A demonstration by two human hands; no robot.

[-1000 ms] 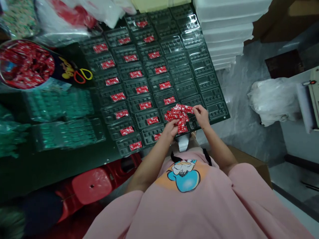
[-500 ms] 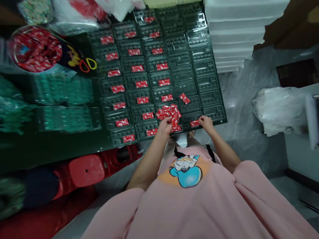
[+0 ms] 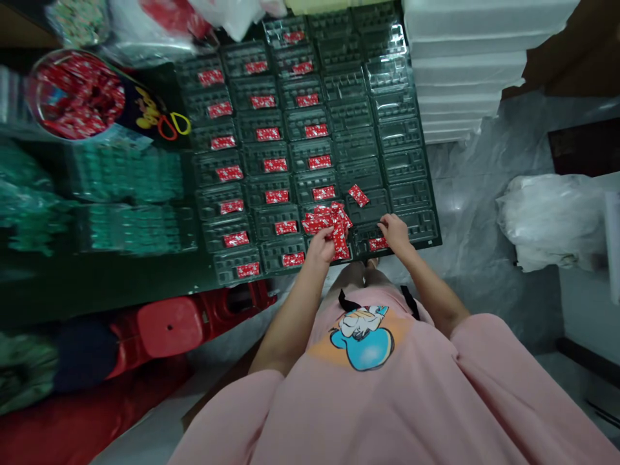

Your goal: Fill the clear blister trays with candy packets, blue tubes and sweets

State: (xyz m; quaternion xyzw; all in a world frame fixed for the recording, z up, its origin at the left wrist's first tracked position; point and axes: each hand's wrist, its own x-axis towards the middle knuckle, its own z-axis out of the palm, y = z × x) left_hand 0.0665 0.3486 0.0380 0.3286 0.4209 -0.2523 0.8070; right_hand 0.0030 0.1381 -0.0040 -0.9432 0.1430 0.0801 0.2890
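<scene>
My left hand (image 3: 321,247) is closed on a bunch of small red packets with a white pattern (image 3: 325,218), fanned out over the trays at the table's front edge. My right hand (image 3: 396,234) hovers just to the right, fingers a little apart and bent, with nothing visible in them. Below its fingertips a single red packet (image 3: 378,243) lies in a clear plastic tray (image 3: 361,248). Another packet (image 3: 358,195) rests at a slant in the tray behind. Columns of similar trays on the left each hold one packet (image 3: 275,165).
A round tub of red packets (image 3: 80,93) stands at the back left beside scissors (image 3: 174,126). Stacks of green pieces (image 3: 133,229) lie left. White foam sheets (image 3: 458,84) are piled at the right back. A red stool (image 3: 169,326) is below the table's edge.
My right hand has come off the packet in the front tray and moved slightly up and left. My left hand keeps its bunch in nearly the same place.
</scene>
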